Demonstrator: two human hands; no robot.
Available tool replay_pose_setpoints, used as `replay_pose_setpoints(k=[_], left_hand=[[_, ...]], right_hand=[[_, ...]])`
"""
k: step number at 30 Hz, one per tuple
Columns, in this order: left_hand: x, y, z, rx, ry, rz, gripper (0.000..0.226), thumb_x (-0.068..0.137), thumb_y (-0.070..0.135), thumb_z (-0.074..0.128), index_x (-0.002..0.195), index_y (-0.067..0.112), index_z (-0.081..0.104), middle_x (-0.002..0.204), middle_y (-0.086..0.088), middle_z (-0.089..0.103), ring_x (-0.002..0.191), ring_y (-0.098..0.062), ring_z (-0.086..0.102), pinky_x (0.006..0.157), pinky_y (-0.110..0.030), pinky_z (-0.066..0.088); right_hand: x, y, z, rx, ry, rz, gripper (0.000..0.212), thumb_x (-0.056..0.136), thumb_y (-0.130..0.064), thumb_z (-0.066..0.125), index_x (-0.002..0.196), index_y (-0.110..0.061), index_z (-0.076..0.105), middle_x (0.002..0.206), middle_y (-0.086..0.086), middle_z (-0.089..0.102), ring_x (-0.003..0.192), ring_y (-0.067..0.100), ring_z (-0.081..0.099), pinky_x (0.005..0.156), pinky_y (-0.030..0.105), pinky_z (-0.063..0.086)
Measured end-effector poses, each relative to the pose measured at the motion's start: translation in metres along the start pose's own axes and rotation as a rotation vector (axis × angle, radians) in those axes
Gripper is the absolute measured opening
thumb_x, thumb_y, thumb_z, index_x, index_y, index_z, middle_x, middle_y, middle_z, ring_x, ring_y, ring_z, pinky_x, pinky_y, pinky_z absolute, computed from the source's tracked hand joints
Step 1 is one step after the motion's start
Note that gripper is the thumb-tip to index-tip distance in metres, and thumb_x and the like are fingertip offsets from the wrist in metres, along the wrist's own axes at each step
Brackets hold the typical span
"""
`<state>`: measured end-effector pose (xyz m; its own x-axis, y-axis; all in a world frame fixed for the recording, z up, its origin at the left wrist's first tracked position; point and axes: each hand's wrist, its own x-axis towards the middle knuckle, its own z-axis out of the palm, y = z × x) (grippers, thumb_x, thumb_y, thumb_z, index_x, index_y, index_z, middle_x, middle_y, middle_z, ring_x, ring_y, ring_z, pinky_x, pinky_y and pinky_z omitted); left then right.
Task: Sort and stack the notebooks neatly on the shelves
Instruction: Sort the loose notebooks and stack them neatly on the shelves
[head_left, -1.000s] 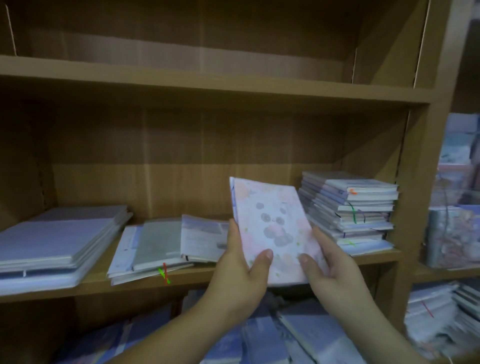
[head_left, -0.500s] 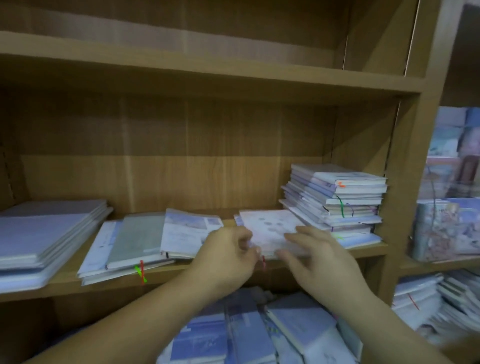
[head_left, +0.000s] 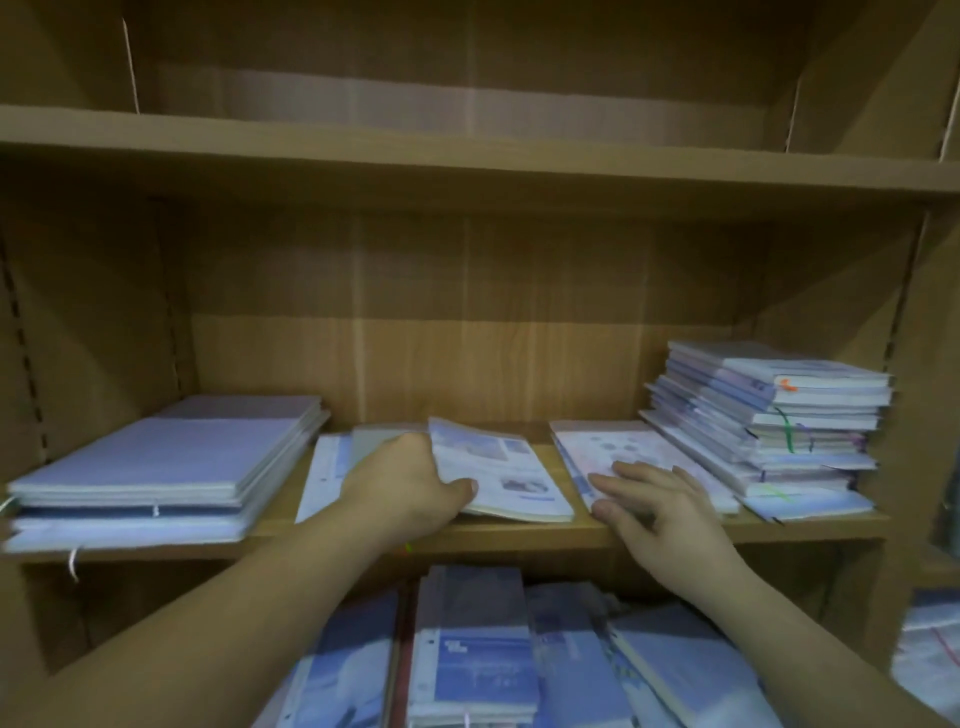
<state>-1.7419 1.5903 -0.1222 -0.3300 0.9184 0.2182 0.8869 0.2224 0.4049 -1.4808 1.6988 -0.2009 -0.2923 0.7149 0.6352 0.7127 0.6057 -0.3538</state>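
The pink panda notebook (head_left: 613, 447) lies flat on the middle shelf (head_left: 519, 535), beside a tall stack of notebooks (head_left: 769, 415) at the right. My right hand (head_left: 660, 514) rests on its near edge with fingers straight. My left hand (head_left: 405, 488) grips a pale blue-and-white notebook (head_left: 498, 473) at its left edge, thumb on the cover; that edge is lifted off a small pile (head_left: 327, 467). A wide stack of lilac notebooks (head_left: 156, 467) sits at the left of the shelf.
Several blue notebooks (head_left: 478, 654) lie loosely on the shelf below. An upper shelf (head_left: 467, 161) runs above. The right upright (head_left: 924, 415) borders a neighbouring bay with more notebooks (head_left: 930, 649).
The panda notebook went from upright in both hands to flat on the shelf. My left hand left it, moved left and took hold of the blue-and-white notebook. My right hand stays on it.
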Motion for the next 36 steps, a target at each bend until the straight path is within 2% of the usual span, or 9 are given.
replay_pose_setpoints(k=[5, 8, 13, 16, 19, 22, 26, 31, 36], left_hand=[[0.004, 0.012, -0.008, -0.197, -0.055, -0.07, 0.034, 0.085, 0.022, 0.076, 0.066, 0.021, 0.049, 0.073, 0.008, 0.055, 0.071, -0.009, 0.054, 0.053, -0.013, 0.04], [0.003, 0.014, -0.011, -0.269, -0.101, -0.094, 0.024, 0.081, 0.014, 0.075, 0.071, 0.017, 0.053, 0.086, 0.001, 0.066, 0.081, -0.015, 0.059, 0.06, -0.02, 0.046], [-0.008, 0.008, -0.004, -0.584, -0.021, -0.067, 0.015, 0.077, 0.005, 0.064, 0.087, 0.012, 0.055, 0.085, -0.009, 0.067, 0.073, -0.021, 0.067, 0.05, -0.023, 0.047], [-0.035, -0.003, 0.001, -0.903, 0.083, -0.071, 0.017, 0.088, -0.001, 0.062, 0.1, 0.01, 0.055, 0.086, -0.012, 0.071, 0.067, -0.019, 0.067, 0.048, -0.026, 0.05], [-0.068, -0.011, 0.009, -1.086, 0.052, -0.086, 0.016, 0.096, 0.002, 0.063, 0.106, 0.009, 0.053, 0.087, -0.008, 0.077, 0.07, -0.023, 0.072, 0.053, -0.029, 0.054], [-0.081, -0.026, 0.014, -0.958, 0.003, 0.028, 0.013, 0.097, 0.016, 0.065, 0.101, 0.015, 0.053, 0.086, -0.005, 0.077, 0.079, -0.026, 0.074, 0.064, -0.044, 0.06], [-0.049, -0.072, 0.004, -0.379, 0.376, 0.23, 0.019, 0.097, 0.039, 0.058, 0.089, 0.023, 0.065, 0.08, 0.004, 0.068, 0.075, -0.011, 0.064, 0.071, -0.038, 0.054], [-0.019, -0.087, 0.0, 0.221, 0.292, 0.257, 0.075, 0.082, 0.076, 0.042, 0.128, 0.021, 0.064, 0.129, -0.004, 0.063, 0.122, -0.028, 0.056, 0.1, -0.039, 0.049], [-0.015, -0.079, 0.013, 0.227, 0.222, 0.497, 0.043, 0.093, 0.044, 0.06, 0.134, 0.032, 0.06, 0.134, 0.008, 0.063, 0.121, -0.016, 0.059, 0.102, -0.034, 0.05]], right_hand=[[0.002, -0.023, -0.007, -0.188, -0.07, 0.012, 0.029, 0.091, -0.041, 0.069, 0.118, -0.034, 0.073, 0.126, -0.004, 0.068, 0.13, 0.016, 0.055, 0.12, 0.048, 0.022], [-0.01, -0.045, -0.003, -0.101, -0.021, -0.09, 0.022, 0.09, -0.041, 0.069, 0.108, -0.031, 0.077, 0.12, -0.005, 0.068, 0.127, 0.015, 0.056, 0.115, 0.039, 0.034], [-0.025, -0.08, -0.003, 0.157, -0.032, -0.085, 0.047, 0.089, -0.056, 0.063, 0.128, -0.03, 0.068, 0.13, -0.018, 0.059, 0.125, -0.001, 0.051, 0.105, 0.022, 0.042], [-0.031, -0.092, -0.006, 0.446, 0.086, 0.142, 0.053, 0.084, -0.062, 0.06, 0.13, -0.037, 0.063, 0.115, -0.017, 0.059, 0.101, 0.0, 0.062, 0.086, 0.023, 0.053], [-0.04, -0.106, 0.0, 0.81, -0.03, 0.376, 0.059, 0.088, -0.037, 0.073, 0.138, -0.049, 0.042, 0.125, -0.027, 0.057, 0.105, -0.006, 0.062, 0.077, 0.013, 0.053], [-0.047, -0.116, 0.006, 0.963, -0.025, 0.488, 0.063, 0.092, -0.01, 0.071, 0.141, -0.044, 0.047, 0.128, -0.014, 0.065, 0.106, 0.008, 0.069, 0.085, 0.032, 0.057], [-0.04, -0.114, 0.003, 0.997, 0.102, 0.573, 0.061, 0.1, -0.001, 0.055, 0.152, -0.031, 0.041, 0.133, -0.008, 0.054, 0.106, 0.007, 0.059, 0.086, 0.03, 0.044], [-0.017, -0.1, -0.014, 0.865, 0.105, 0.61, 0.045, 0.104, -0.008, 0.05, 0.146, -0.023, 0.05, 0.135, 0.004, 0.061, 0.111, 0.021, 0.061, 0.087, 0.03, 0.045], [0.006, -0.072, -0.049, 0.748, 0.171, 0.599, 0.039, 0.104, -0.008, 0.048, 0.141, -0.02, 0.054, 0.119, 0.003, 0.068, 0.098, 0.022, 0.065, 0.071, 0.031, 0.05]])
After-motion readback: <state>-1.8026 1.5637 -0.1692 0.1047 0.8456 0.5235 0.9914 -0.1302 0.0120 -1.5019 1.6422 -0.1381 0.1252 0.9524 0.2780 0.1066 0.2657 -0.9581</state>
